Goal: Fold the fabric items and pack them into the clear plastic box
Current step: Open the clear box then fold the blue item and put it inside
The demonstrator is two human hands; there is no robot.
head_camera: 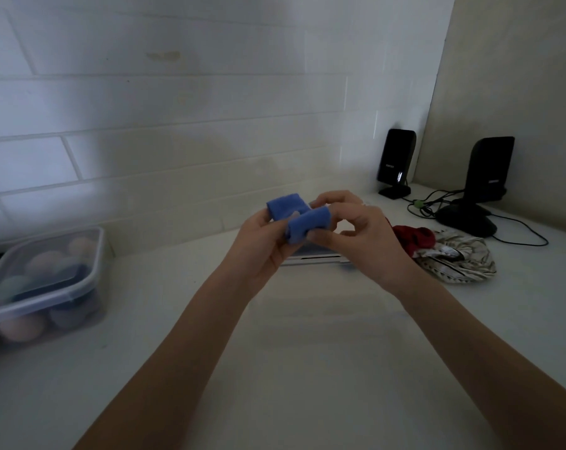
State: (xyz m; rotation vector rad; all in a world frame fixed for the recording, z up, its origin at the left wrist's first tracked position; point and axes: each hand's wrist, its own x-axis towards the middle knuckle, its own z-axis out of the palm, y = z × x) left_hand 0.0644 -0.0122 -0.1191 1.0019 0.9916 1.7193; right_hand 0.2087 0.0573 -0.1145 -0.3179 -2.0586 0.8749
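Gripping blue fabric [296,217] between both hands above counter [307,352].

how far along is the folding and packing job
Done: the clear plastic box at left already holds several rolled items. In hand: the left hand and right hand are folding a blue cloth. Left: a red fabric and a patterned fabric lie loose at right.

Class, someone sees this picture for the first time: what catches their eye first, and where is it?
The blue fabric, held up mid-frame between the left hand and right hand. Then the clear plastic box of rounded bundles at far left, and the red and patterned cloths heaped at right.
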